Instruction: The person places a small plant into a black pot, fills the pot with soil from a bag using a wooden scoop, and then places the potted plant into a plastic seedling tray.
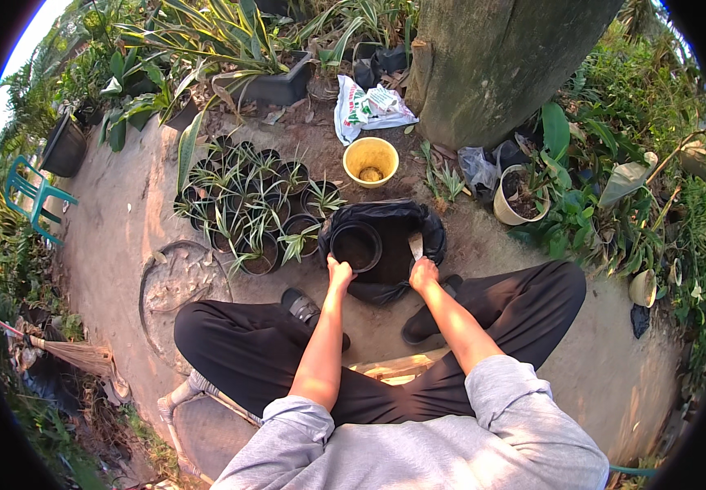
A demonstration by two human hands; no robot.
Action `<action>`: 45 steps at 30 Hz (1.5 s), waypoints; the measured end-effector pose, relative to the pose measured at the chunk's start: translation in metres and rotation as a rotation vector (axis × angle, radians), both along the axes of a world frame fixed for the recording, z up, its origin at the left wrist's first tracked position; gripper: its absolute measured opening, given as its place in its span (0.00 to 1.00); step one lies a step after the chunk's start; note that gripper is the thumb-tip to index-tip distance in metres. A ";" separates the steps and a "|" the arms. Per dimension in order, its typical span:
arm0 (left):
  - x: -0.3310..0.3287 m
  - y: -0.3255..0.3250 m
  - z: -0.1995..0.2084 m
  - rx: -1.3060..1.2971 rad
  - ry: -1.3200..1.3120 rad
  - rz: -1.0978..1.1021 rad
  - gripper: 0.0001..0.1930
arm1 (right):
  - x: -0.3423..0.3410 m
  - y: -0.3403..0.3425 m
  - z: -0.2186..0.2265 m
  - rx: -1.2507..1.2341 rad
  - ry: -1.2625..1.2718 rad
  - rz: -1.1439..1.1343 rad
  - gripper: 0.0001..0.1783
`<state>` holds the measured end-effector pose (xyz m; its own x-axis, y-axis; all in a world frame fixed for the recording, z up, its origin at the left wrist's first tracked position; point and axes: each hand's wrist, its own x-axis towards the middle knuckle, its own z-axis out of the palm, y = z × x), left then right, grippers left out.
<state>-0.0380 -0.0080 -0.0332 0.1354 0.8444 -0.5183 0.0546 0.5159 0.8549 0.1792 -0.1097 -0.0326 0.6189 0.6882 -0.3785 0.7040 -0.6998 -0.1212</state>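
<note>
Between my feet stands a wide container lined with a black plastic bag [433, 233], with dark soil [394, 260] inside. My left hand [339, 272] grips the near rim of a round black plant pot [356, 245], held over the left part of the soil; some dark soil shows in the pot. My right hand [424, 274] is closed around a small trowel [416, 244], its pale blade pointing away from me over the right side of the soil. The trowel's handle is mostly hidden in my fist.
Many small potted spider-like plants [261, 196] cluster left of the bag. Beyond it stand a yellow bucket [371, 162] and a white printed sack [369, 106] by a thick tree trunk [500, 65]. A green chair [38, 196] and a broom [79, 355] are far left.
</note>
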 end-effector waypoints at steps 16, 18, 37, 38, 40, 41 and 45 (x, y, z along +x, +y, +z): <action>-0.013 -0.010 0.012 -0.099 -0.022 -0.015 0.31 | -0.065 -0.002 -0.025 -0.099 0.335 0.056 0.33; -0.009 -0.011 0.009 -0.115 -0.063 -0.022 0.30 | -0.065 0.002 -0.025 -0.132 0.372 0.018 0.34; -0.011 -0.006 0.021 -0.174 -0.146 -0.041 0.33 | 0.033 0.019 0.063 -0.210 0.566 0.154 0.27; -0.008 -0.006 0.023 -0.173 -0.146 -0.039 0.32 | 0.042 0.020 0.077 -0.210 0.582 0.175 0.26; -0.010 -0.007 0.021 -0.165 -0.146 -0.046 0.32 | 0.042 0.019 0.119 -0.142 0.550 0.241 0.24; -0.009 -0.006 0.015 -0.158 -0.152 -0.068 0.32 | 0.047 0.017 0.129 -0.099 0.526 0.290 0.23; -0.016 -0.001 -0.006 -0.134 -0.179 -0.135 0.32 | 0.025 0.025 0.177 -0.088 0.450 0.392 0.23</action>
<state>-0.0539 -0.0087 -0.0396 0.3422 0.7377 -0.5820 -0.0152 0.6236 0.7816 0.2045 -0.0845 0.1441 0.0913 0.7870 -0.6102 0.8047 -0.4193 -0.4204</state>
